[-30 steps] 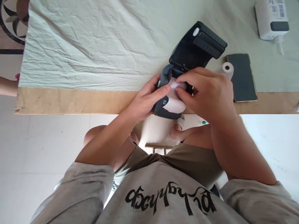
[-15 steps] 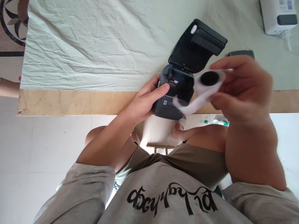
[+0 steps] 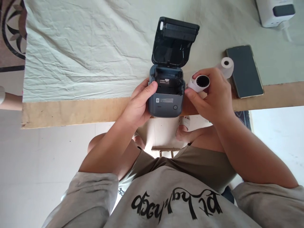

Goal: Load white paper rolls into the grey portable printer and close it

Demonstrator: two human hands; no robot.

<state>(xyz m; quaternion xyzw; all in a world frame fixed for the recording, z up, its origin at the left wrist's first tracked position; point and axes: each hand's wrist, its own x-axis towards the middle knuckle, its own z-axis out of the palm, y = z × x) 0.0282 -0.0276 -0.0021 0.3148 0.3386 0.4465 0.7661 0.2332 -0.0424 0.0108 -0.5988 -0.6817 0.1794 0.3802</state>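
Turning the open printer (image 3: 166,106) straighter than in the earlier frame, gripping its left side with the left hand (image 3: 140,102). Keeping it well apart from the phone (image 3: 245,72) lying to its right. Pinching the paper roll (image 3: 196,86) between thumb and fingers of the right hand (image 3: 215,94), just beside the printer's right wall, showing its dark core.

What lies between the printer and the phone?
From printer to phone, the head view shows one roll, the right hand holding it, then another roll.
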